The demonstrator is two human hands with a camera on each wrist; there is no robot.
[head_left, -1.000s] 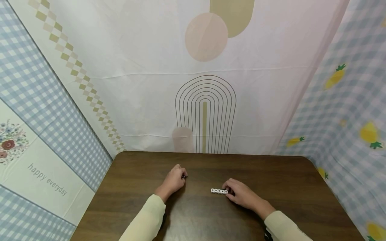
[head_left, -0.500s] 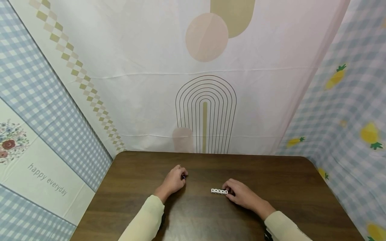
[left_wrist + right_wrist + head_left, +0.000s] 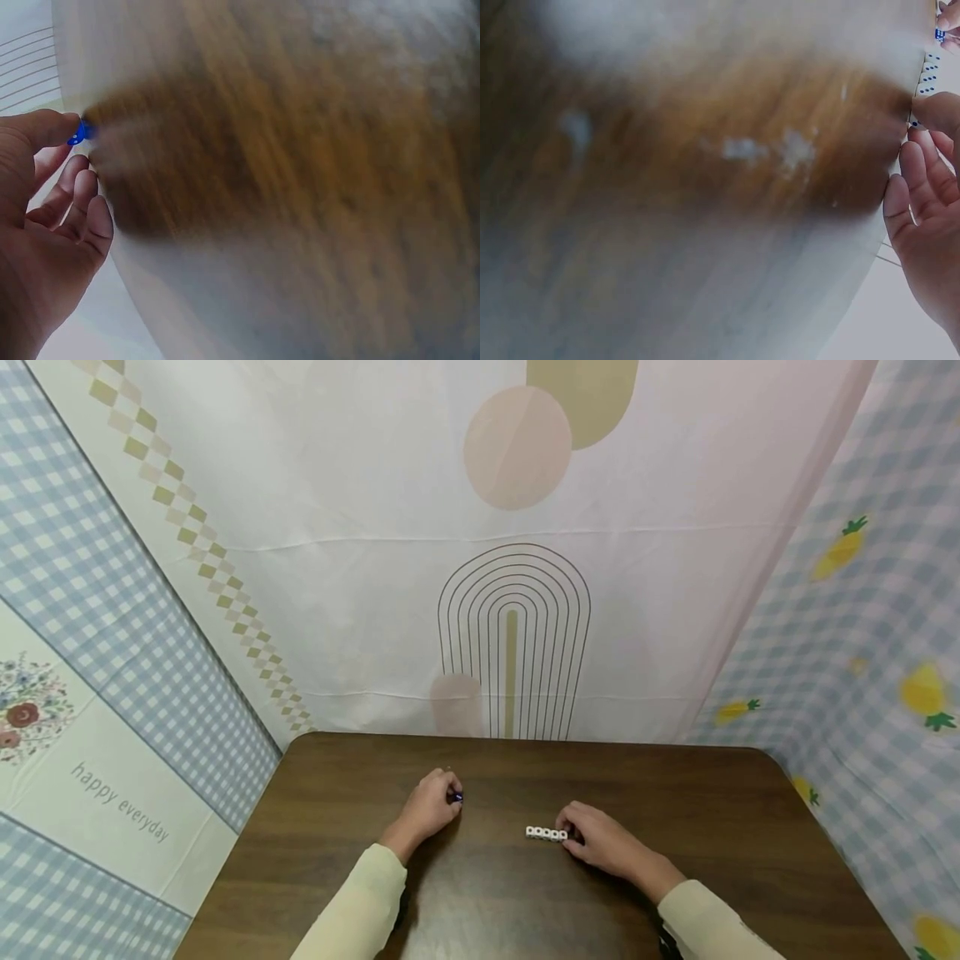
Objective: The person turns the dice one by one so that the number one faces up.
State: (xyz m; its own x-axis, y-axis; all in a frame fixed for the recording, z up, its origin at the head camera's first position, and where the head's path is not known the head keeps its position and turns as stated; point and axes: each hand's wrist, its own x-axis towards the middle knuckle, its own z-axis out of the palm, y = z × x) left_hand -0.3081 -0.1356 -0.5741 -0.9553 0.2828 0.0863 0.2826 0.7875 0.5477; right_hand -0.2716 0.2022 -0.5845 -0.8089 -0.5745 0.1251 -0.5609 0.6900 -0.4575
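My left hand (image 3: 431,802) pinches a blue die (image 3: 454,797) between thumb and forefinger, low over the table left of centre. In the left wrist view the blue die (image 3: 78,135) shows white pips, and the other fingers are bent loosely below it. A row of several white dice (image 3: 546,834) with dark pips lies on the table. At the row's right end, my right hand (image 3: 600,841) pinches the last die. The right wrist view shows the white dice (image 3: 928,75) with blue pips, partly hidden by my thumb.
The dark brown wooden table (image 3: 495,893) has rounded far corners. A pale patterned cloth (image 3: 360,610) hangs behind its far edge. Blue checked cloths flank it left and right.
The left hand has shifted very slightly, and more of the blue die shows between its fingers. The right hand and the white row stay in place; the head view tilts a little.
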